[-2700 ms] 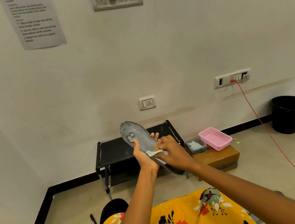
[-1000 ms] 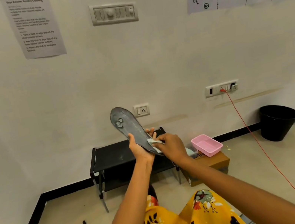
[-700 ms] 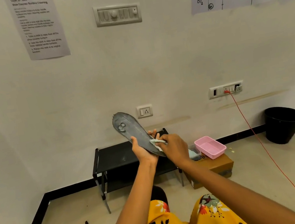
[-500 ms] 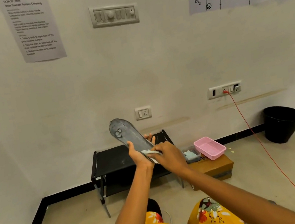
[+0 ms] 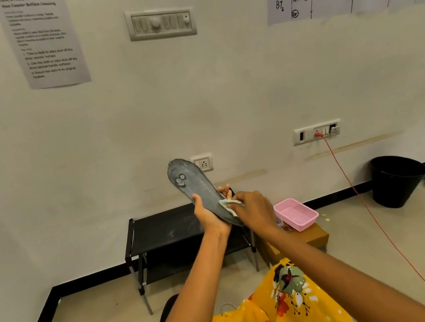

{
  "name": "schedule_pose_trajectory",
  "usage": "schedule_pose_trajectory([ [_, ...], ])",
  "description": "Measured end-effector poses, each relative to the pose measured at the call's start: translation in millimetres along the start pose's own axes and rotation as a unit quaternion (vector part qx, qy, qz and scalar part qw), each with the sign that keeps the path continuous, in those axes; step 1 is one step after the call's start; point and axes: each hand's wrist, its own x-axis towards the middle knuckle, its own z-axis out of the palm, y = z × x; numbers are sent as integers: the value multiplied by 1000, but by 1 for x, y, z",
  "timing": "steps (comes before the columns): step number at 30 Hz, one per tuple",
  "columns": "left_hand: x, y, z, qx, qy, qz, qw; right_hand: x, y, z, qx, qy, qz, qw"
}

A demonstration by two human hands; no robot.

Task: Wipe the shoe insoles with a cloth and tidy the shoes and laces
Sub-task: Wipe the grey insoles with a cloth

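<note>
Wiping down toward the heel, the cloth point(image 5: 229, 203) is pinched in the right hand point(image 5: 253, 210) lower than half a second ago, while the insole point(image 5: 199, 191) is gripped upright by left-hand fingers point(image 5: 225, 191), so cleaning is judged unfinished.

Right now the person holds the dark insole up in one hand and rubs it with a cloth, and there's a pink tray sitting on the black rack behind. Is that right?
Nearly. In the head view the pink tray sits on a brown cardboard box beside the black rack, not on it. The left hand does hold the insole up while the right hand rubs it with the cloth.
</note>
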Motion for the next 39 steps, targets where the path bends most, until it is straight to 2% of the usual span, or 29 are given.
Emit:
schedule_pose_trajectory([
  [2, 0, 0, 4, 11, 8, 9, 1000, -5, -7, 7, 31, 10, 0, 999],
  [5, -1, 5, -1, 29, 21, 10, 999, -16, -14, 10, 154, -67, -10, 986],
  [7, 0, 7, -5, 29, 13, -9, 999, -9, -7, 4, 188, -97, 2, 977],
  [10, 3, 0, -4, 90, -4, -28, 995, 12, 10, -1, 166, -17, 44, 985],
  [12, 5, -8, -3, 108, 9, -35, 994, 19, 11, 3, 119, -5, 30, 992],
  [14, 10, -12, -8, 110, 35, -35, 993, 17, 7, 14, 119, -37, 3, 992],
  [18, 21, -9, -26, 131, 57, -48, 989, 12, 12, 19, 220, -155, -22, 963],
  [19, 22, -9, -29, 137, 55, -60, 987, 18, 19, 18, 244, -151, -14, 958],
  [21, 27, -13, -33, 156, 61, -73, 983, 31, 35, 18, 289, -93, 27, 953],
  [23, 33, -21, -31, 173, 66, -80, 980, 40, 46, 23, 260, -49, 56, 963],
  [26, 46, -40, -33, 148, 65, -109, 981, 38, 52, 41, 183, -75, 56, 979],
  [29, 68, -50, -47, 145, 91, -113, 979, 38, 67, 52, 207, -155, 54, 964],
  [31, 79, -57, -55, 170, 98, -139, 971, 47, 88, 53, 225, -166, 60, 958],
  [35, 100, -83, -66, 279, 96, -179, 939, 72, 143, 55, 277, -43, 144, 949],
  [39, 126, -118, -78, 371, 69, -257, 890, 85, 196, 74, 314, -48, 224, 921],
])
